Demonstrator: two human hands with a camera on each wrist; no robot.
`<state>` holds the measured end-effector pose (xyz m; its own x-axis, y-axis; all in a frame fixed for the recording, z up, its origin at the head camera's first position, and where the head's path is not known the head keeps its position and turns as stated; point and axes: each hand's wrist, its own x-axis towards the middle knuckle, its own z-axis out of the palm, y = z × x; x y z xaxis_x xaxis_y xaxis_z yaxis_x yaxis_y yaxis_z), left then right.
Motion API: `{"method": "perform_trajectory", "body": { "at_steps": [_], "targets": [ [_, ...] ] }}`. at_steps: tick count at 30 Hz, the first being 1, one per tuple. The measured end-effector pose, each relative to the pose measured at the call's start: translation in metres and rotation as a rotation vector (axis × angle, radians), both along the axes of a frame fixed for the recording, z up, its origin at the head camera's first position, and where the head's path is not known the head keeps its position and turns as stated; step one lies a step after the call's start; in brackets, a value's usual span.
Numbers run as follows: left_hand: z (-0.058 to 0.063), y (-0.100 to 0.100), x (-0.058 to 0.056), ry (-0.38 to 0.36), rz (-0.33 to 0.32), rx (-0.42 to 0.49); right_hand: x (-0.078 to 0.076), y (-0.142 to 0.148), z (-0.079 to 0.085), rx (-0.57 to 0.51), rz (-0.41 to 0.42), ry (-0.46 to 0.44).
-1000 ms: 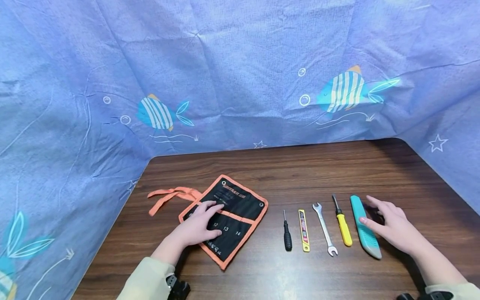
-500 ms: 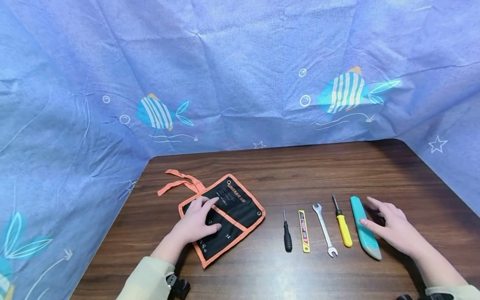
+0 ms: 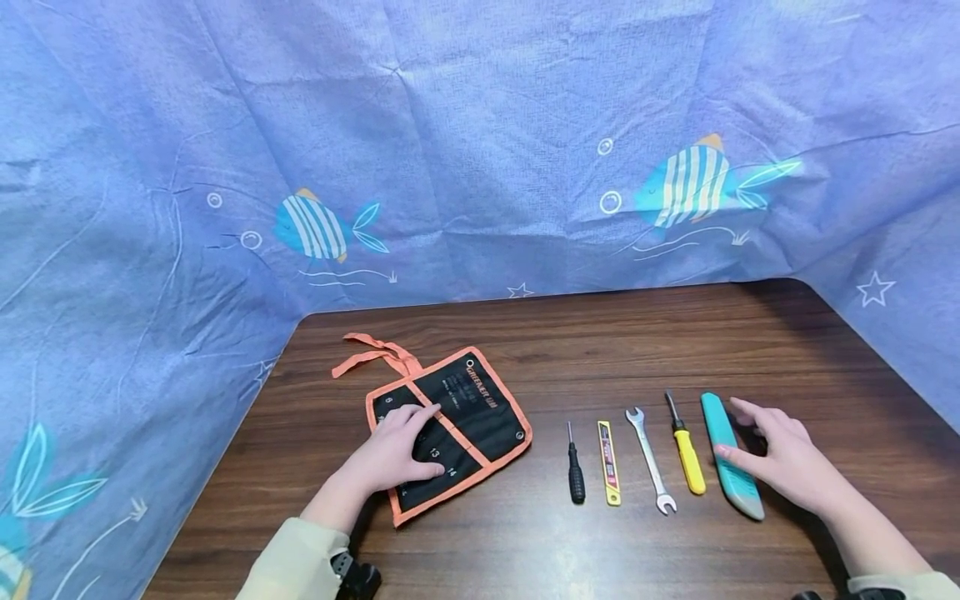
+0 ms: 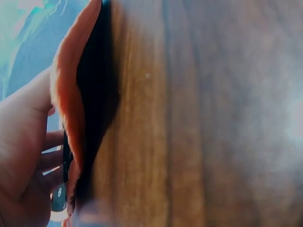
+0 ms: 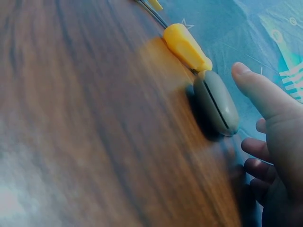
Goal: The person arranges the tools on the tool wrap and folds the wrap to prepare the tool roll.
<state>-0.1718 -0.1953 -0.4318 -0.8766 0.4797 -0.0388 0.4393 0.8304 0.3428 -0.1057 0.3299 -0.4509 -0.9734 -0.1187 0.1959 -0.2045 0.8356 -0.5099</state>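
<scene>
In the head view my left hand (image 3: 392, 450) rests on a black fabric tool pouch (image 3: 474, 400) with orange trim, numbered pockets and orange tie straps (image 3: 382, 352). The fingers are spread and relaxed on its face. In the left wrist view the pouch's orange edge (image 4: 68, 90) stands near the hand, bowed up from the table. My right hand (image 3: 783, 458) is beside a long teal tool (image 3: 731, 462) with a ridged grip and grey end. Its thumb overlaps the tool in the head view; the right wrist view shows a gap between the thumb and the grey end (image 5: 215, 101).
Left of the teal tool lie a yellow-handled screwdriver (image 3: 687, 458), an open-ended wrench (image 3: 651, 462), a flat yellow packet (image 3: 608, 462) and a small black screwdriver (image 3: 575, 475), in a row. The wooden table (image 3: 525, 333) meets a blue fish-print cloth (image 3: 487, 167) behind.
The pouch has turned clockwise under my left hand, its straps swinging up and right and its lower corner moving left. My right hand and the row of tools have barely moved.
</scene>
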Motion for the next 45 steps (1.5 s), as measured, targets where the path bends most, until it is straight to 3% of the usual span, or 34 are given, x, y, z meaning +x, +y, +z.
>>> {"method": "perform_trajectory", "body": {
  "at_steps": [18,27,45],
  "targets": [
    [0.001,-0.007,-0.011,-0.092,-0.055,0.040,0.000,0.001,-0.001,0.000,0.005,-0.022],
    [0.008,-0.008,-0.012,-0.156,-0.061,0.044,0.001,0.000,0.001,0.006,0.005,-0.051],
    [0.008,-0.007,-0.013,-0.158,-0.092,0.067,0.003,0.001,0.003,-0.010,0.026,-0.047]
  ]
}}
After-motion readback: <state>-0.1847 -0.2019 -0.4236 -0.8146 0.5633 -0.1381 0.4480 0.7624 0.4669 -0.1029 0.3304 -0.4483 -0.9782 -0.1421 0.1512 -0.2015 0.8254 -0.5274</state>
